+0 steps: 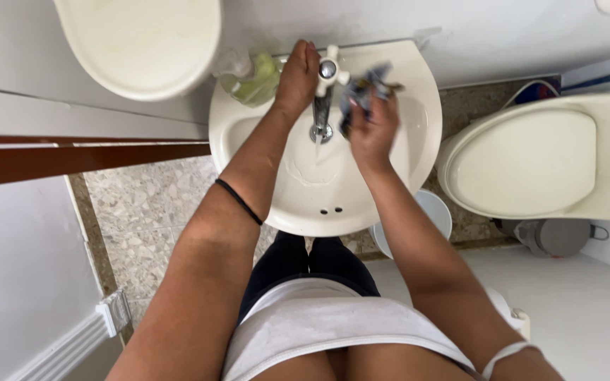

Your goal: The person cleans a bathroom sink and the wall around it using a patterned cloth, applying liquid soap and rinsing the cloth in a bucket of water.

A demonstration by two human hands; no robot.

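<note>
left hand (298, 74) lies curled at the back of the sink (248, 134), just left of the tap (323, 106), touching or almost touching its cross handle (329, 69); grip cannot be confirmed. tap's long axis points toward the person. right hand (373, 130) is fisted round a dark crumpled cloth (365, 88), just right of the tap and above the bowl. both forearms reach forward, nearly straight.

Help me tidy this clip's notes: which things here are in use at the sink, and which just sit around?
In use: left hand on tap handle; right hand holding crumpled cloth; sink.
Lying about: soap bottle, toilet, bucket.
</note>
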